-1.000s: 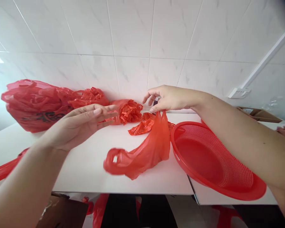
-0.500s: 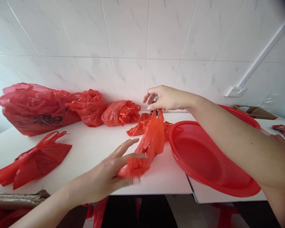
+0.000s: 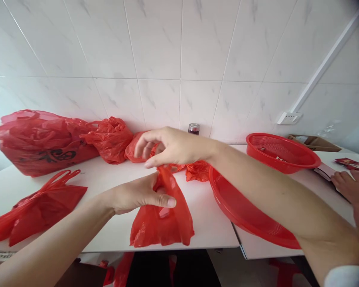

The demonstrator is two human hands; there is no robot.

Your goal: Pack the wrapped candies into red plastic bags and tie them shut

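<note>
A small red plastic bag (image 3: 167,229) stands on the front of the white table, with something small inside that I cannot make out. My left hand (image 3: 140,195) is wrapped round its neck, thumb in front and fingers behind. Just above, my right hand (image 3: 176,147) is curled over the gathered handles, which run up under its palm. Behind my hands lie another knotted red bag (image 3: 134,148) and a crumpled red bag (image 3: 197,171), both partly covered.
A large red bag (image 3: 44,147), a bunched red bag (image 3: 115,139) and a tied red bag (image 3: 52,207) lie left. Right are a big red basket (image 3: 242,211) and a smaller red basket (image 3: 283,151). A dark-lidded jar (image 3: 194,128) stands behind. Another person's hand (image 3: 351,189) rests far right.
The bag has come left and toward me, and now hangs upright to the table. My right hand moved left with its handles; my left hand closed round its neck.
</note>
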